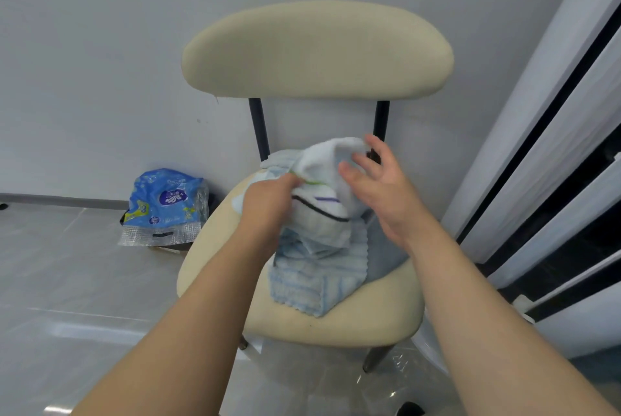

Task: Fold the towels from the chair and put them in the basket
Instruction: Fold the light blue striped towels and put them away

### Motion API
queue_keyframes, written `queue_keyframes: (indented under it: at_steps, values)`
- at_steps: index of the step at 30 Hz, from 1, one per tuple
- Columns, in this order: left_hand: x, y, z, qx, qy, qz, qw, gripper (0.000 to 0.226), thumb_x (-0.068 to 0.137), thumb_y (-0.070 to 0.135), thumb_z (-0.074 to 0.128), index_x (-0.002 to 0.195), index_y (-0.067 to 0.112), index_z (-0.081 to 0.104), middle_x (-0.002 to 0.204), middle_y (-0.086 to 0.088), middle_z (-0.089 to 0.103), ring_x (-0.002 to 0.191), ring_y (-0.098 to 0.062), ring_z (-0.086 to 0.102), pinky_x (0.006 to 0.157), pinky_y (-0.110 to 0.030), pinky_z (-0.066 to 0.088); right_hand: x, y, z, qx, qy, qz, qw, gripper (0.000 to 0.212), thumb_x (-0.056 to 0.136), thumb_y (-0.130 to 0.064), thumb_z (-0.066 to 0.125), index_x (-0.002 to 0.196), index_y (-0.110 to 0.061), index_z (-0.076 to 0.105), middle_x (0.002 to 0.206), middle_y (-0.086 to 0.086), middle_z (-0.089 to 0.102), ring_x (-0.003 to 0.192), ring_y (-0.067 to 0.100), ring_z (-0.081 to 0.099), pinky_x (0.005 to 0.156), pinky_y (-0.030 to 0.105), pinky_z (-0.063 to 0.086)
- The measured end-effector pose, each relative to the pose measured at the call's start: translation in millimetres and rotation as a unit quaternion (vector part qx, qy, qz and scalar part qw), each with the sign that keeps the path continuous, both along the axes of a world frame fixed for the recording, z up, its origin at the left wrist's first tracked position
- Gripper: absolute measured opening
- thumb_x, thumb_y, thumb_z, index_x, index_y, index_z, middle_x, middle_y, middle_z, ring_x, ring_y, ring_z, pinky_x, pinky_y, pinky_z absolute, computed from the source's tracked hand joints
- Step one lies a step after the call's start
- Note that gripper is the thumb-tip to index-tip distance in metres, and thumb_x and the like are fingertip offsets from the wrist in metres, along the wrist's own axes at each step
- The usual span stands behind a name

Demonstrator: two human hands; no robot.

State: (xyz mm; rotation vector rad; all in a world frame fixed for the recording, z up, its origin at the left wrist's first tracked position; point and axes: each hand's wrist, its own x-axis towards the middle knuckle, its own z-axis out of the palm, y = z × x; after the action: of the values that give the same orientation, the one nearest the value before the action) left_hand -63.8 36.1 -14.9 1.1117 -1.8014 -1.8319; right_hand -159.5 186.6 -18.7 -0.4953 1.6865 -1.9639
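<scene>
White towel is bunched up and lifted just off the seat, over a blue striped towel that lies rumpled on the chair. Both look like light, soft terry: no stiffness, they'll sag wherever you don't support them, not fragile, not slippery. My call is to take hold at corners or along a hem. The dark and purple trim lines on the white one mark an edge you can follow to a corner, whereas grabbing mid-cloth only gets you a wad. Your left hand has its grip closed on the white towel by the green-trimmed edge, fingers curled into the fabric. Your right hand is wide open, fingers spread, holding nothing. Its fingertips sit at the raised top fold of the white towel, which looks like contact but I can't confirm it. It probably needs to pinch a second corner so the towel can hang flat for the first fold. Neither hand appears to hold the blue towel, though your left hand hides part of it. The basket isn't in view, so I can't place the drop-off. A blue plastic pack sits on the floor to the left by the wall, well apart from the chair.
</scene>
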Motion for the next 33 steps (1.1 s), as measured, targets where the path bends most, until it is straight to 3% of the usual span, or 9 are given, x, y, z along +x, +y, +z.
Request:
queue_keyframes:
  at_steps: [4,9,11,12,15,18,22,25,33]
  values:
    - [5,-7,3,0.267,0.081,0.021,0.96,0.02,0.094,0.018,0.059,0.109,0.007,0.067,0.096,-0.009,0.069,0.081,-0.026,0.069,0.074,-0.037,0.059,8,1,-6,0.126,0.176,0.144,0.966,0.085,0.066,-0.034,0.096,0.134,-0.049,0.048,0.146,-0.024,0.044,0.136,0.001,0.044,0.106,0.027,0.044]
    - [6,-7,8,0.239,0.127,-0.01,0.963,0.019,0.096,0.018,0.054,0.101,0.006,0.067,0.083,-0.003,0.074,0.082,-0.028,0.066,0.092,-0.041,0.057,14,-12,-20,0.222,0.326,0.063,0.917,0.042,0.084,-0.036,0.08,0.122,-0.035,0.062,0.116,-0.019,0.06,0.104,-0.004,0.055,0.083,0.02,0.043]
    - [7,-8,9,0.205,0.123,-0.01,0.971,0.026,0.092,0.014,0.05,0.097,0.004,0.074,0.096,-0.007,0.075,0.082,-0.027,0.063,0.093,-0.038,0.056,12,-15,-16,0.195,0.283,0.003,0.939,0.016,0.098,-0.04,0.064,0.102,-0.025,0.069,0.086,-0.015,0.063,0.076,-0.008,0.056,0.07,0.02,0.042]
    - [7,-8,9,0.178,0.111,-0.005,0.978,0.028,0.09,0.011,0.049,0.095,0.005,0.076,0.102,-0.009,0.072,0.083,-0.026,0.062,0.091,-0.036,0.057,11,-15,-14,0.171,0.225,-0.026,0.959,0.024,0.101,-0.043,0.057,0.096,-0.024,0.07,0.08,-0.012,0.066,0.072,-0.009,0.058,0.07,0.021,0.045]
    - [9,-13,4,0.031,0.043,0.025,0.998,0.029,0.085,-0.003,0.053,0.104,0.012,0.069,0.098,-0.009,0.065,0.085,-0.023,0.063,0.092,-0.041,0.059,4,-17,-5,0.05,-0.028,-0.079,0.995,0.039,0.101,-0.052,0.052,0.092,-0.021,0.075,0.091,-0.007,0.077,0.1,0.011,0.07,0.098,0.037,0.052]
    - [12,-16,0,-0.018,0.011,0.049,0.999,0.045,0.083,-0.002,0.057,0.123,0.016,0.05,0.101,-0.007,0.061,0.088,-0.023,0.065,0.094,-0.047,0.058,2,-16,-2,-0.043,-0.148,-0.079,0.985,0.042,0.103,-0.047,0.053,0.107,-0.01,0.074,0.106,0.005,0.078,0.109,0.026,0.071,0.106,0.047,0.05]
    - [10,-18,1,-0.016,-0.002,0.043,0.999,0.034,0.087,0.008,0.055,0.118,0.018,0.047,0.103,-0.01,0.068,0.086,-0.023,0.069,0.089,-0.045,0.06,0,-14,-3,-0.044,-0.148,-0.079,0.985,0.038,0.107,-0.038,0.049,0.118,-0.009,0.07,0.111,0.009,0.077,0.11,0.029,0.071,0.099,0.046,0.054]
    - [13,-16,4,-0.076,-0.01,-0.001,0.997,0.012,0.083,0.011,0.054,0.081,0.02,0.062,0.087,-0.015,0.07,0.078,-0.025,0.065,0.089,-0.052,0.057,-3,-11,-5,-0.037,-0.136,-0.074,0.987,0.026,0.106,-0.022,0.052,0.117,-0.008,0.069,0.113,0.013,0.075,0.111,0.032,0.07,0.093,0.044,0.057]
    - [18,-17,4,-0.155,-0.036,-0.04,0.986,0.037,0.075,-0.004,0.061,0.077,0.032,0.068,0.088,0.003,0.073,0.094,-0.021,0.069,0.086,-0.043,0.06,-5,-9,-3,0.013,-0.081,-0.126,0.989,0.019,0.088,-0.002,0.067,0.104,-0.01,0.073,0.097,0.011,0.078,0.087,0.027,0.074,0.076,0.04,0.061]
